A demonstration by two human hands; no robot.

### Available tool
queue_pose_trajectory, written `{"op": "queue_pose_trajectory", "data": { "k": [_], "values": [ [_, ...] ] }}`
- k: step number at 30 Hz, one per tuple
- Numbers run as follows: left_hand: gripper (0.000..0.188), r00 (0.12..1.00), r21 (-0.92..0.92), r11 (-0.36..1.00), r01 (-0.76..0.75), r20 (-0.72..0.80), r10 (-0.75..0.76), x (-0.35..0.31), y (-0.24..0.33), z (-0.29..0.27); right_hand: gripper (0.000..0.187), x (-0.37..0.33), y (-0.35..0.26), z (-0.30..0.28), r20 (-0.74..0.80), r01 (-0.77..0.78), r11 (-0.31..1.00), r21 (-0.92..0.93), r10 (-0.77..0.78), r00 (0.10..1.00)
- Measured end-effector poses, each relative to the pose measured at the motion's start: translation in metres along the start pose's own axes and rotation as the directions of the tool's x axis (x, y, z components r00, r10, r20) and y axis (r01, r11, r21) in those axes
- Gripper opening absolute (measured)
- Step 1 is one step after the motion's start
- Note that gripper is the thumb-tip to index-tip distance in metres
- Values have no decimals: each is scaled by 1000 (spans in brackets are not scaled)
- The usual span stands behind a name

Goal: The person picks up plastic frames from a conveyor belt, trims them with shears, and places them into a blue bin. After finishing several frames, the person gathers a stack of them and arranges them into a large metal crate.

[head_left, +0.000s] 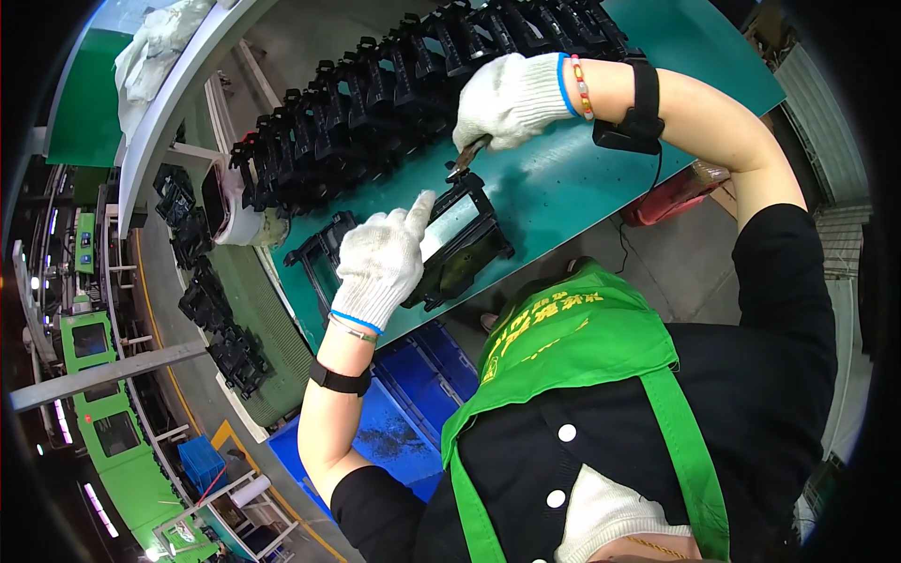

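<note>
My right hand (511,103), in a white knit glove with a blue cuff, is closed round a pair of metal nippers (465,159). Their tip is at the far corner of a black plastic frame (481,208) lying on the green tabletop. My left hand (383,258), gloved the same way, grips the frame's left side, its index finger stretched along it and the other fingers curled, partly hidden. A pale flat surface shows within the frame. Just left of my left hand, another black plastic frame (319,251) lies on the table.
A long row of black plastic frames (394,84) lines the table's far side. More parts (221,319) lie on a green conveyor belt (272,347) at left. A blue bin (389,422) with black scraps stands below the near edge. A red container (671,199) is under the table at right.
</note>
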State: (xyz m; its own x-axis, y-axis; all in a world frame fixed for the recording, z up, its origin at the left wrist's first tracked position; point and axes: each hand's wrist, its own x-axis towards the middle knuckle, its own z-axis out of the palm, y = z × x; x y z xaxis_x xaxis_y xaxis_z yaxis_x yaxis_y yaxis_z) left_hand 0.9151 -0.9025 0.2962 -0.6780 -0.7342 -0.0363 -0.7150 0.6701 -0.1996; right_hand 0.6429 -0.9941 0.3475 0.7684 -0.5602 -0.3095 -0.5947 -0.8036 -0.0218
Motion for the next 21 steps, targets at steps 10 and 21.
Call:
{"op": "queue_pose_trajectory", "data": {
  "k": [10, 21],
  "values": [
    [45, 796, -959, -195, 206, 280, -536, -63, 0, 30, 31, -33, -20, 70, -607, 9, 883, 470, 315, 730],
    [36, 506, -579, -737, -349, 545, -668, -37, 64, 32, 43, -25, -93, 135, -606, -154, 778, 610, 582, 542]
  ]
}}
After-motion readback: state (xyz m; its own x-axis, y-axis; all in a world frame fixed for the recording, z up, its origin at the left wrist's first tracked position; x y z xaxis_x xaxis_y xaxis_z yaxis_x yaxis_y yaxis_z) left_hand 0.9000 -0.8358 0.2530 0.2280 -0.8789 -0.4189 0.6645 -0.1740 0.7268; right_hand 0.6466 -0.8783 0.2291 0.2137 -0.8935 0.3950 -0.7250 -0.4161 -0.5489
